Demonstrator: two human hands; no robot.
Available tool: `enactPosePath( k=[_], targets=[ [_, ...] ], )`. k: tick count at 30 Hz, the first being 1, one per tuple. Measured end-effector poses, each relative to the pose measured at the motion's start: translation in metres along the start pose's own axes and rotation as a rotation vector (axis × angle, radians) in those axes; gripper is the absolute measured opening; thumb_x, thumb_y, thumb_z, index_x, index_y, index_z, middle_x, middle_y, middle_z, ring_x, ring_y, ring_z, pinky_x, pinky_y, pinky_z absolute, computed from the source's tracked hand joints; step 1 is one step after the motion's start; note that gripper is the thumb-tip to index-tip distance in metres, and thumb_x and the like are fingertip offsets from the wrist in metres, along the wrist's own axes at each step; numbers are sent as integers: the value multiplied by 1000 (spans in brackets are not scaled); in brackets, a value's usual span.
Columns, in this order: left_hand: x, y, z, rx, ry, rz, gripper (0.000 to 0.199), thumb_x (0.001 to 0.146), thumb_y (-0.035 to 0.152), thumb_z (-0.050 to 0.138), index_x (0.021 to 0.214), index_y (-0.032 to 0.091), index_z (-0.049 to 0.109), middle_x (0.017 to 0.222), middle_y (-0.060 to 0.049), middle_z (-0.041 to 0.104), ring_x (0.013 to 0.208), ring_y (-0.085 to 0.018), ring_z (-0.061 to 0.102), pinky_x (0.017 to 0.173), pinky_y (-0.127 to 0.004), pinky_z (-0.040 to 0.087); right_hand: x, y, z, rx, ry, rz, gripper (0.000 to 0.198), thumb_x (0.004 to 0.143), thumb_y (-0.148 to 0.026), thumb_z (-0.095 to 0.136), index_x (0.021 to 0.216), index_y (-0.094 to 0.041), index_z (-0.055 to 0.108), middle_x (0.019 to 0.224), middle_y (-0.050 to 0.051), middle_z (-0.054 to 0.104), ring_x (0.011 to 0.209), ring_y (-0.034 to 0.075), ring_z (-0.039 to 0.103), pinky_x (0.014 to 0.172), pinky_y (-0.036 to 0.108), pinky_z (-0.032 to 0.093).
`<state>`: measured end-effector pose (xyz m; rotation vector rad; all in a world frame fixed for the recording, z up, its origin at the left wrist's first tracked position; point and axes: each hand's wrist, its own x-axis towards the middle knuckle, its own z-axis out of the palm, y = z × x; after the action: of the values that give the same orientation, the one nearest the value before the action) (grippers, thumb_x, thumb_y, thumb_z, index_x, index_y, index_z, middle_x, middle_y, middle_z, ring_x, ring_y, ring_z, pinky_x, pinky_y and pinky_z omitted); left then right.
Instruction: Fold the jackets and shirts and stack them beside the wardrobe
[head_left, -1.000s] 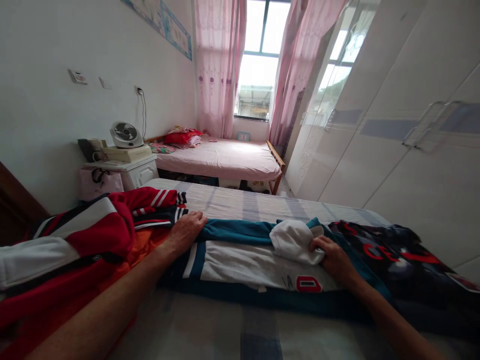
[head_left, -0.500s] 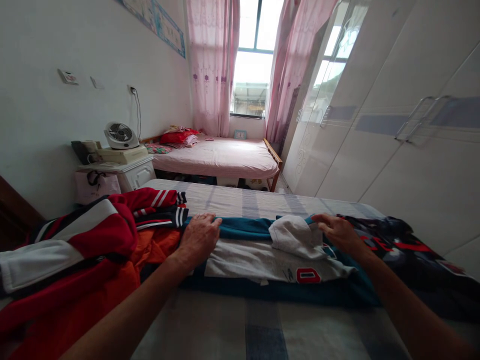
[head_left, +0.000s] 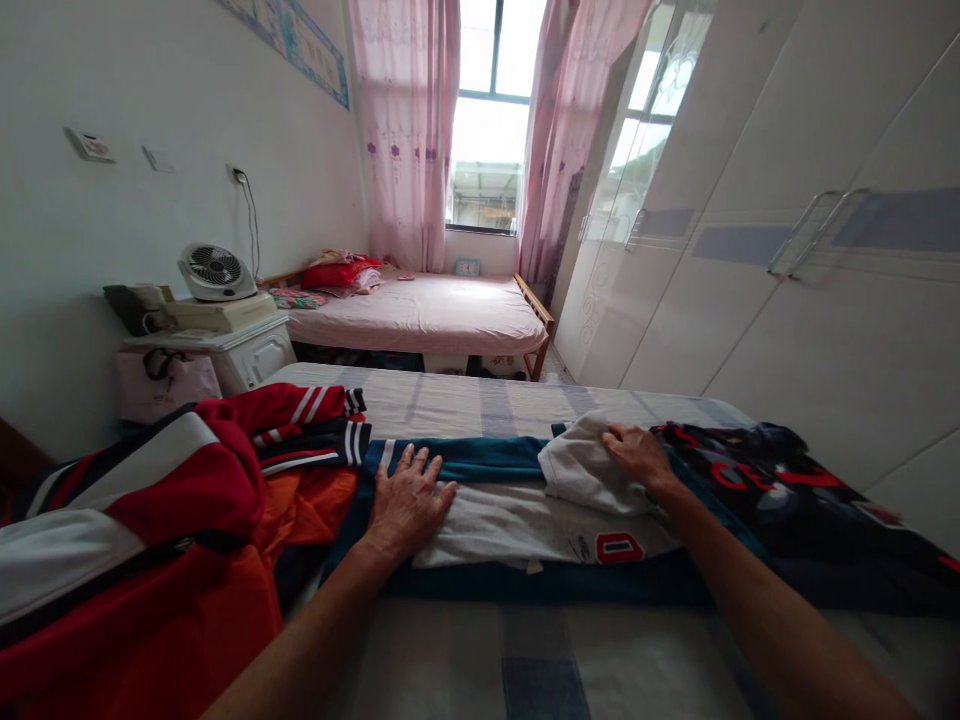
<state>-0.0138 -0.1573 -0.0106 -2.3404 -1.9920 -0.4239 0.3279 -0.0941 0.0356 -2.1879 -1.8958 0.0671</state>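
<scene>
A grey shirt [head_left: 495, 525] with a red-and-white patch lies folded on top of a teal garment [head_left: 480, 460] on the near bed. My left hand [head_left: 409, 500] rests flat with fingers spread, over the left end of the grey shirt and the teal cloth. At the other end, my right hand [head_left: 637, 458] bends its fingers onto the grey shirt's folded-over part and pinches its upper right edge. Left of these lie a red, white and navy jacket [head_left: 225, 460] and an orange garment [head_left: 307, 505]. A dark garment with red lettering [head_left: 780, 490] spreads out on the right.
The near bed [head_left: 420, 650] has a striped, checked sheet. Beyond it stand a pink-covered bed [head_left: 442, 310] and a white nightstand [head_left: 259, 355] with a fan [head_left: 216, 270]. A white wardrobe [head_left: 720, 300] lines the right side.
My left hand has spread its fingers flat on the cloth. My right hand has moved left from the teal edge onto the grey fold. The view has shifted slightly to the right.
</scene>
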Motion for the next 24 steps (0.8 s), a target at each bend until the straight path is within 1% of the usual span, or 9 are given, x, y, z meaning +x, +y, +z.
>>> enactPosePath(
  k=[3, 6, 8, 11, 15, 17, 19, 21, 24],
  targets=[
    [0, 0, 3, -12, 5, 4, 51, 88, 48, 39, 126, 20, 56, 141, -13, 47, 135, -33, 32, 105, -58, 24, -9, -1, -21, 179, 181, -62, 36, 87, -34, 33, 100, -19, 64, 101, 10, 68, 93, 24, 61, 79, 31, 43],
    [1, -3, 1, -59, 5, -3, 49, 88, 46, 40, 127, 19, 55, 141, -14, 46, 135, -34, 31, 106, -60, 22, -20, -5, -44, 498, 258, -216, 34, 88, -39, 36, 98, -20, 62, 89, 5, 67, 85, 21, 60, 76, 28, 43],
    [1, -2, -6, -161, 26, 1, 52, 88, 44, 42, 131, 17, 50, 144, -15, 41, 136, -33, 29, 108, -57, 22, -30, -10, -53, 595, 185, -304, 31, 88, -41, 39, 92, -20, 62, 82, 3, 65, 81, 19, 58, 73, 26, 44],
    [-2, 10, -22, -512, 40, 110, 64, 86, 45, 45, 142, 16, 33, 151, -14, 29, 139, -27, 25, 110, -47, 26, -46, -23, -53, 621, 23, -434, 29, 89, -41, 40, 86, -20, 61, 83, 1, 64, 81, 18, 58, 73, 25, 44],
    [-12, 49, -34, -1028, -177, 196, 85, 76, 45, 61, 146, 23, 18, 152, -12, 26, 136, -27, 30, 100, -40, 41, -72, -48, -34, 613, -92, -604, 26, 90, -34, 41, 93, -21, 63, 89, 2, 66, 85, 17, 60, 78, 27, 45],
    [-16, 68, -31, -1161, -289, 150, 81, 74, 43, 63, 143, 22, 25, 141, -14, 44, 124, -27, 46, 89, -36, 49, -83, -58, -24, 602, -100, -694, 24, 89, -29, 44, 100, -22, 64, 96, 3, 67, 88, 18, 60, 81, 30, 45],
    [-16, 79, -27, -1211, -332, 79, 65, 74, 40, 62, 132, 18, 43, 114, -12, 63, 101, -25, 61, 76, -32, 51, -89, -58, -19, 593, -72, -731, 29, 86, -22, 45, 110, -24, 62, 107, 4, 65, 97, 19, 59, 88, 33, 44],
    [-13, 80, -26, -1210, -341, 5, 43, 74, 39, 60, 109, 15, 58, 91, -8, 67, 83, -22, 63, 68, -30, 50, -87, -45, -17, 568, -32, -675, 41, 83, -14, 42, 119, -25, 58, 118, 6, 62, 109, 20, 56, 96, 37, 41],
    [-7, 68, -34, -1270, -343, -86, 27, 76, 40, 56, 90, 17, 61, 84, -3, 66, 76, -18, 63, 68, -29, 49, -76, -6, -19, 440, -66, -516, 52, 73, -6, 42, 120, -21, 58, 125, 8, 59, 117, 22, 51, 103, 40, 36]
  ],
)
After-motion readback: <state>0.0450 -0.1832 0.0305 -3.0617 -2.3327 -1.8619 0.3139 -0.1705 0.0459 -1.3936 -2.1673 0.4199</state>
